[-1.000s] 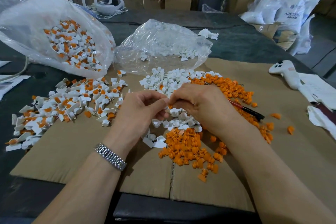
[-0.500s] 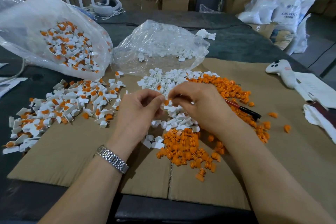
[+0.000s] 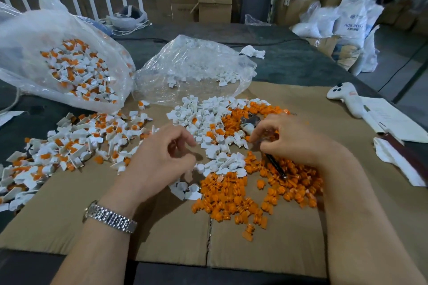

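White caps [image 3: 203, 120]: loose heap mid-cardboard [image 3: 69, 203], with orange plugs [image 3: 231, 194] touching it, so I judge both are kept within reach. Left hand [image 3: 166, 157] is loosely curled and I see nothing in it. Right hand [image 3: 289, 141] has its fingertips down where the heaps meet; I cannot tell its grip. Mated pieces [image 3: 81, 136] lie apart on the left.

Both forearms are stretched forward from the bottom edge, bare, and angled in toward each other a bit. The left grip [image 3: 162, 159] is held back-of-hand up with the wrist slightly bent and the fingers loosely curled under. Thumb and forefinger are parted with an open gap between them, though it's all a bit smeared by blur. The right grip [image 3: 291, 141] is set off to the side, well apart from the left one, knuckles up, fingers [image 3: 261, 131] curled down and forward with the tips pointed low. Whether anything is pinched there can't be made out tbh.
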Available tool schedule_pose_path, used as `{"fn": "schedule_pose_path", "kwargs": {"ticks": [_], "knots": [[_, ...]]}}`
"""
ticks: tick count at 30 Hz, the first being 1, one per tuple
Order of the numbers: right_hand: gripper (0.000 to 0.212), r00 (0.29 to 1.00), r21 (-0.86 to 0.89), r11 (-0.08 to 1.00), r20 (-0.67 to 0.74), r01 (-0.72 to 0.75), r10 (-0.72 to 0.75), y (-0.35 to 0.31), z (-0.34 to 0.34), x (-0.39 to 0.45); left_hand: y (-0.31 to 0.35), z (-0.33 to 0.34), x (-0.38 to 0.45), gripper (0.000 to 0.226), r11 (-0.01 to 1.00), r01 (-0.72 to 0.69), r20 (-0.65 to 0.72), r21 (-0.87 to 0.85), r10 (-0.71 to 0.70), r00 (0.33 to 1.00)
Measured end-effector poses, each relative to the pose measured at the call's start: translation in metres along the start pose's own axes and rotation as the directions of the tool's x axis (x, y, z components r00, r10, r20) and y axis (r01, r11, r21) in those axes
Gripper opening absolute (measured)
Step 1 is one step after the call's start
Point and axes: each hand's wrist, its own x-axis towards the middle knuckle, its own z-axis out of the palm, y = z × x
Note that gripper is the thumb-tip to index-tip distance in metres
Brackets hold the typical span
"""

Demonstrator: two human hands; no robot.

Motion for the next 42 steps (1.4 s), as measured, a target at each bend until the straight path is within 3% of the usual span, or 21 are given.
{"fn": "schedule_pose_path", "kwargs": {"ticks": [3,12,16,20,23,26,28,30,33,37,42], "knots": [[0.012,0.999,-0.066,0.998,0.042,0.022,-0.019,0.000,0.004,0.000,-0.002,-0.003,0.000,0.014,0.999,-0.028,0.132,0.032,0.024,0.991],[0.017,0.996,-0.221,0.974,-0.055,0.055,-0.069,-0.007,0.020,0.008,-0.016,-0.001,0.004,0.017,0.986,-0.015,0.146,0.164,-0.009,0.989],[0.014,0.979,-0.122,0.990,-0.183,0.068,-0.090,-0.010,0.019,0.010,-0.016,0.001,0.005,0.012,0.988,0.001,0.078,0.156,-0.013,0.997],[0.010,0.944,0.063,0.990,-0.313,0.127,-0.101,-0.012,0.016,0.010,-0.010,0.000,0.005,0.011,0.994,0.058,-0.012,-0.089,-0.060,0.998],[0.016,0.920,0.118,0.975,-0.369,0.189,-0.133,-0.020,0.017,0.010,-0.002,0.002,0.002,0.017,0.884,0.145,0.032,-0.444,-0.146,0.989],[0.013,0.905,0.204,0.954,-0.407,0.221,-0.123,-0.028,0.020,0.008,0.003,0.004,0.006,0.021,0.585,0.227,0.134,-0.779,-0.197,0.971],[0.011,0.910,0.319,0.916,-0.401,0.244,-0.103,-0.033,0.021,0.007,0.004,0.005,0.009,0.017,0.417,0.252,0.186,-0.873,-0.192,0.964],[0.009,0.912,0.393,0.874,-0.393,0.285,-0.121,-0.037,0.021,0.004,0.004,0.008,0.011,0.015,0.329,0.258,0.211,-0.909,-0.171,0.962],[0.010,0.921,0.557,0.757,-0.360,0.341,-0.150,-0.043,0.022,0.001,0.004,0.012,0.013,0.013,0.281,0.247,0.207,-0.927,-0.164,0.964],[0.011,0.930,0.679,0.643,-0.325,0.355,-0.171,-0.048,0.026,0.001,0.004,0.015,0.014,0.015,0.290,0.188,0.149,-0.938,-0.151,0.977],[0.006,0.924,0.542,0.759,-0.322,0.360,-0.208,-0.053,0.032,0.002,0.005,0.017,0.014,0.016,0.332,0.163,0.133,-0.929,-0.111,0.985]]}}
